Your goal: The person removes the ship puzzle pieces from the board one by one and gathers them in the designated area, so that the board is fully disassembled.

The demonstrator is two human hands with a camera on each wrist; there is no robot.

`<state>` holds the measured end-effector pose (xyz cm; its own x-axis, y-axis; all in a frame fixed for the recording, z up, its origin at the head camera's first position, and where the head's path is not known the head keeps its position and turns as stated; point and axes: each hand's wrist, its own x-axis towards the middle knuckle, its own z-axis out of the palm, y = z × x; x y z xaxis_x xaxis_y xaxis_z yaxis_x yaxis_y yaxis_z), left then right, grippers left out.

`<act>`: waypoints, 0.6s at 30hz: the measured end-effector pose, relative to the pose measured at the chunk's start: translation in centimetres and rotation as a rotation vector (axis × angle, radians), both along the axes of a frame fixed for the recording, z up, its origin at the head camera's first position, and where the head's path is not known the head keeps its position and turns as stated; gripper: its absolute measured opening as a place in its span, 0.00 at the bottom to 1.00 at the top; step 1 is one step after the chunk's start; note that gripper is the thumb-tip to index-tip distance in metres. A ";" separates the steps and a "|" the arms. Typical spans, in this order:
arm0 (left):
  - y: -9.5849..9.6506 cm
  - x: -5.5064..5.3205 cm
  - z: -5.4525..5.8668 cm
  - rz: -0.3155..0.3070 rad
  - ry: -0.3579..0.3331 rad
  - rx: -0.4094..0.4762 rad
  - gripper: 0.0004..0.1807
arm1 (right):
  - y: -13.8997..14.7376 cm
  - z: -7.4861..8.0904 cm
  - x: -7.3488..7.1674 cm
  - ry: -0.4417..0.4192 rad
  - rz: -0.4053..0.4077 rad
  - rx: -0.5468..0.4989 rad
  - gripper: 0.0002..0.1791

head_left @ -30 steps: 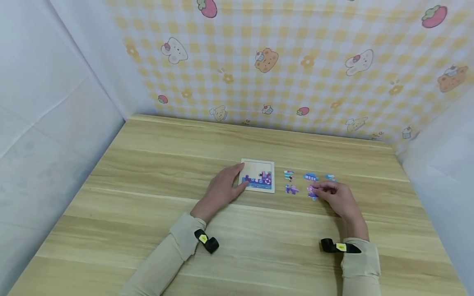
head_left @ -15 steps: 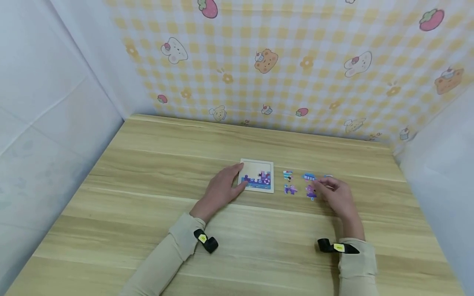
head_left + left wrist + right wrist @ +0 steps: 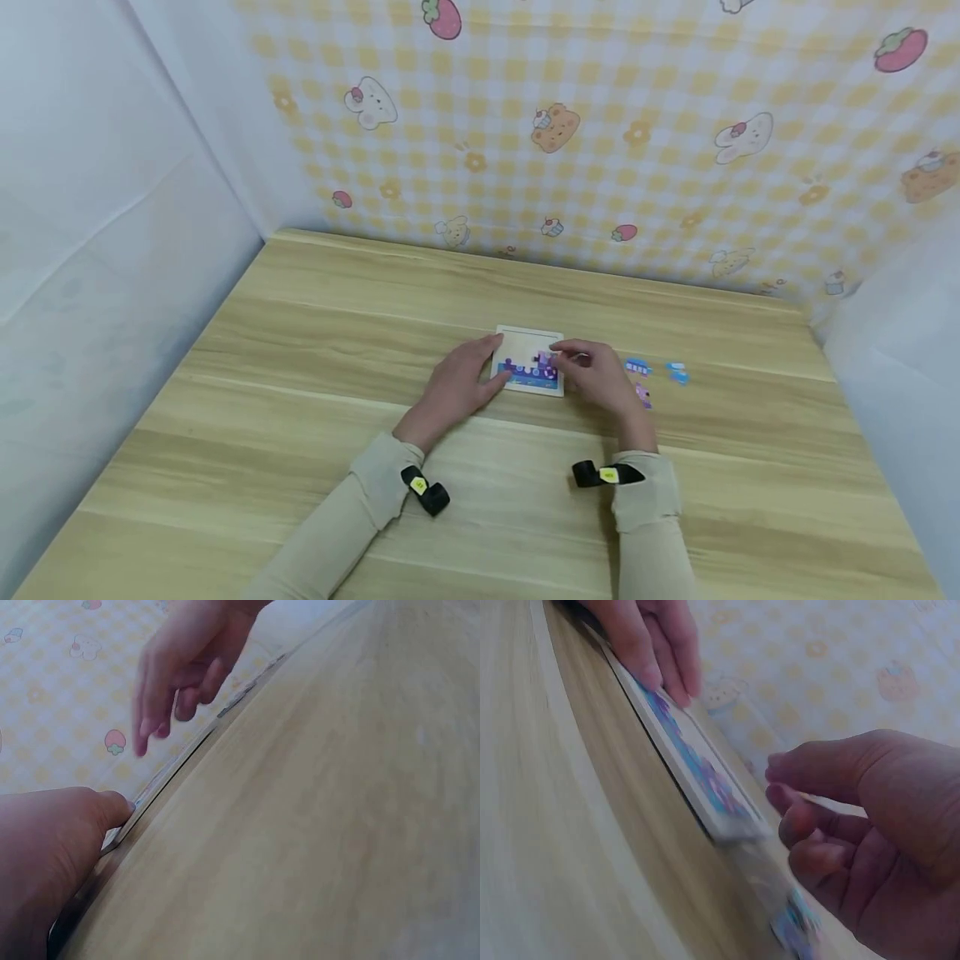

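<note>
On one tray [image 3: 519, 342], gripping left hand [image 3: 459, 385]; around one pinched piece [image 3: 834, 804], right hand [image 3: 598, 378].

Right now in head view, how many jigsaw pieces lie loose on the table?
3: blue piece, light-blue piece right of it, purple piece below; the right hand may hide others.

Enclosed by Pale Coverings

Has a wood-grain counter [image 3: 225, 350] with pale streaks. Is bounded behind by a yellow-and-white checked cloth [image 3: 495, 100], printed with strawberries [image 3: 446, 20] and cupcakes [image 3: 552, 227], and at both sides by creased white surfaces [image 3: 90, 275]. Is lit softly.
</note>
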<state>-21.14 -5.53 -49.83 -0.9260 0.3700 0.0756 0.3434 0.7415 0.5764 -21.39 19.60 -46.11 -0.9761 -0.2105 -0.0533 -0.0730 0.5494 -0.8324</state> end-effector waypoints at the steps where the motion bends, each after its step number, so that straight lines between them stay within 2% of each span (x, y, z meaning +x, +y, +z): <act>1: 0.0 0.0 0.0 0.000 0.002 0.000 0.38 | -0.6 0.1 -0.2 0.003 0.012 0.022 0.15; 5: 0.1 -0.1 0.1 -0.001 0.001 -0.007 0.38 | -2.2 0.4 -0.8 0.028 0.050 0.128 0.17; 9: 0.1 -0.1 0.2 0.002 0.001 -0.005 0.37 | -2.5 0.7 -0.9 0.025 0.052 0.205 0.20; 18: 0.2 0.0 0.5 -0.002 0.000 0.008 0.37 | -2.1 0.6 -0.7 -0.039 0.030 0.232 0.20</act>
